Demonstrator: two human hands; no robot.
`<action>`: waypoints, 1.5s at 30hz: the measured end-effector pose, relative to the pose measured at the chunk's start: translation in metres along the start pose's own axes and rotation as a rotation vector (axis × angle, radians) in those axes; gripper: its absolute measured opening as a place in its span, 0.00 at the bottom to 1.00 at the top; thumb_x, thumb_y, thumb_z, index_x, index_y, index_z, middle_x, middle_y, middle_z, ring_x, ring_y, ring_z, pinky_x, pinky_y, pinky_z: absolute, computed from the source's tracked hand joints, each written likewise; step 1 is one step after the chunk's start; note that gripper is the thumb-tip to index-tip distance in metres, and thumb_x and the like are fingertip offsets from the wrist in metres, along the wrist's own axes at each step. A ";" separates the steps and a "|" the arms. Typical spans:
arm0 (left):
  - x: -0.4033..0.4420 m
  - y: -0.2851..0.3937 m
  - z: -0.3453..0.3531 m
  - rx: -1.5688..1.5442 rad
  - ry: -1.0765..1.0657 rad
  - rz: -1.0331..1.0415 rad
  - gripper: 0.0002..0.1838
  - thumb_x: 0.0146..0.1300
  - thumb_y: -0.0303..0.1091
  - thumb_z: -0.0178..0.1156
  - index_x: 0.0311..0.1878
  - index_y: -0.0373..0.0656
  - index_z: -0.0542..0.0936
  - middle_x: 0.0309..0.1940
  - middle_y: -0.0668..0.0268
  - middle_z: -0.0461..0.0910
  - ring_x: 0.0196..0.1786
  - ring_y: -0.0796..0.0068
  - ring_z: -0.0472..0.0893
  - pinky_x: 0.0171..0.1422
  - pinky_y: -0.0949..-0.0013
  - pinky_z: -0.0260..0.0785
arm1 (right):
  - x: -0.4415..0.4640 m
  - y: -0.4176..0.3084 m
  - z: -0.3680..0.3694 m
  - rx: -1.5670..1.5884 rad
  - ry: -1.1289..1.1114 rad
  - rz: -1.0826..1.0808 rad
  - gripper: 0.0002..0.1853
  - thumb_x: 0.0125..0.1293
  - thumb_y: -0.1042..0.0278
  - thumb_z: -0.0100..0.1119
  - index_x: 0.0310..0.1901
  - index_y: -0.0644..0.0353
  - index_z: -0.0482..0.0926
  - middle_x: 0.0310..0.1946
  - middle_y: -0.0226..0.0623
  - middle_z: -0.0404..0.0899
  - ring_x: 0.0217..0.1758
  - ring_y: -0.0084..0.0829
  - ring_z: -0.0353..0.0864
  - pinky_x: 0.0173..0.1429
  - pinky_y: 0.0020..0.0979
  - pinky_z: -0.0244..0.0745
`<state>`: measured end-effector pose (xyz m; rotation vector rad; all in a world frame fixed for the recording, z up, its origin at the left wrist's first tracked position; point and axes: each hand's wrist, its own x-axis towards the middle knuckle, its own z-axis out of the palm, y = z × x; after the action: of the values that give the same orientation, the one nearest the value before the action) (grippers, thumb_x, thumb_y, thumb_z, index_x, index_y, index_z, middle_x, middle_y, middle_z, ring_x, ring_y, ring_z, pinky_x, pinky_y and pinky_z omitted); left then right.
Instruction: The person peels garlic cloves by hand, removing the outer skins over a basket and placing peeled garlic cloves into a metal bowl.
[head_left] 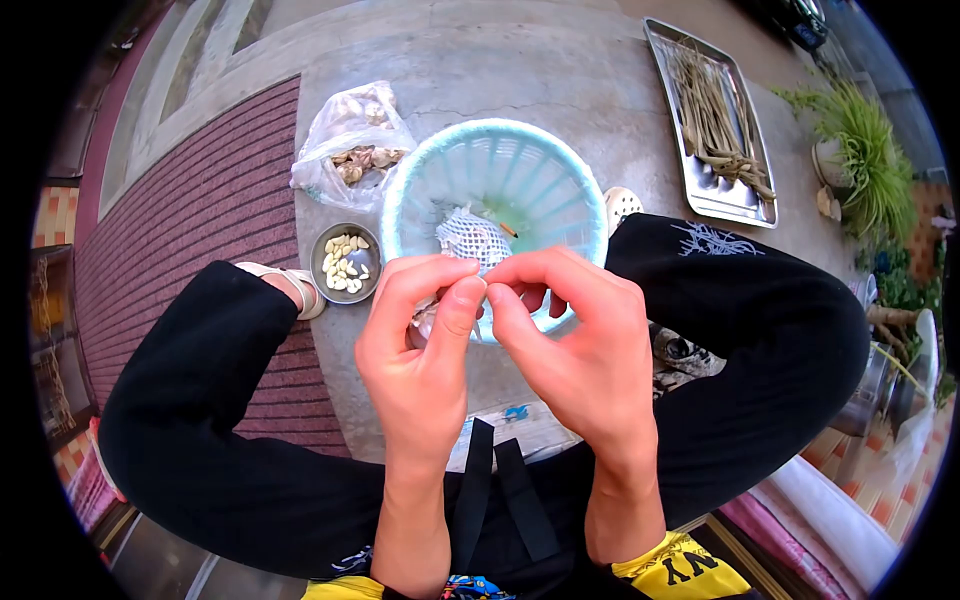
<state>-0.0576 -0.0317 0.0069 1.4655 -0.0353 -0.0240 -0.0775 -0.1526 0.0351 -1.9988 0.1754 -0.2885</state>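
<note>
Over the near rim of a light-blue plastic basket (420, 160), my left hand (420, 340) and my right hand (575, 340) meet at the fingertips. Both are closed in a pinch on a tiny pale garlic clove, mostly hidden by thumbs and forefingers. Purplish-white garlic (424, 322) shows behind my left thumb, within the curled fingers. Inside the basket lie a white foam net (472, 238) and a small brownish-orange strip (508, 230). Left of the basket, a metal bowl (318, 262) contains several peeled cloves (346, 262).
A clear plastic bag (345, 115) with garlic bulbs sits behind the bowl. At the back right, a metal tray (705, 195) bears long dried stalks (715, 110). A potted plant (870, 150) stands farther right. My black-trousered legs flank the basket; a striped mat (215, 190) lies left.
</note>
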 end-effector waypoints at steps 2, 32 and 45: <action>0.001 -0.003 -0.001 0.154 -0.023 0.147 0.05 0.61 0.23 0.62 0.41 0.36 0.80 0.37 0.65 0.78 0.39 0.78 0.76 0.43 0.76 0.67 | -0.001 0.001 0.002 -0.003 0.000 0.003 0.05 0.54 0.78 0.63 0.34 0.64 0.80 0.27 0.36 0.80 0.26 0.25 0.75 0.33 0.24 0.68; 0.001 -0.005 -0.003 0.235 0.023 0.057 0.05 0.61 0.21 0.61 0.40 0.34 0.82 0.37 0.63 0.81 0.39 0.75 0.79 0.43 0.75 0.70 | -0.001 0.009 0.013 -0.124 0.033 -0.123 0.07 0.53 0.81 0.62 0.34 0.64 0.78 0.27 0.38 0.80 0.29 0.34 0.81 0.34 0.30 0.74; 0.004 0.001 -0.004 0.293 -0.085 0.134 0.07 0.58 0.19 0.62 0.40 0.33 0.82 0.36 0.61 0.81 0.39 0.74 0.79 0.45 0.73 0.71 | 0.001 0.009 0.009 -0.327 0.051 -0.181 0.07 0.48 0.82 0.62 0.30 0.63 0.76 0.24 0.37 0.77 0.27 0.37 0.77 0.32 0.32 0.73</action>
<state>-0.0532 -0.0283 0.0072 1.7515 -0.2132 0.0293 -0.0737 -0.1490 0.0239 -2.3375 0.0766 -0.4504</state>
